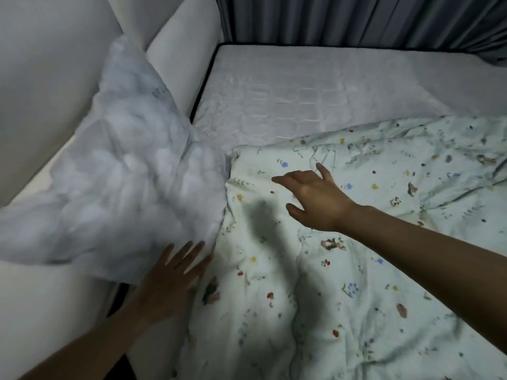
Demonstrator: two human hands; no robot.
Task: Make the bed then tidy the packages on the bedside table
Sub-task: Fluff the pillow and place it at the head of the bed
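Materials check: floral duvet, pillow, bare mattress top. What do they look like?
Floral duvet: soft matte woven fabric, likely cotton, padded; it creases and puffs.
Pillow: thin pale cover over lumpy fibre fill, clumps showing through.
Mattress: quilted knit-like ticking, slight sheen, stitched hexagon pattern, dark edge piping.
All judged by look only.

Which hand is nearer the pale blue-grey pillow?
Left. The left hand has its fingers spread at the pale blue-grey pillow's lower corner. The right hand hovers open over the floral white quilt, clear of the pillow.
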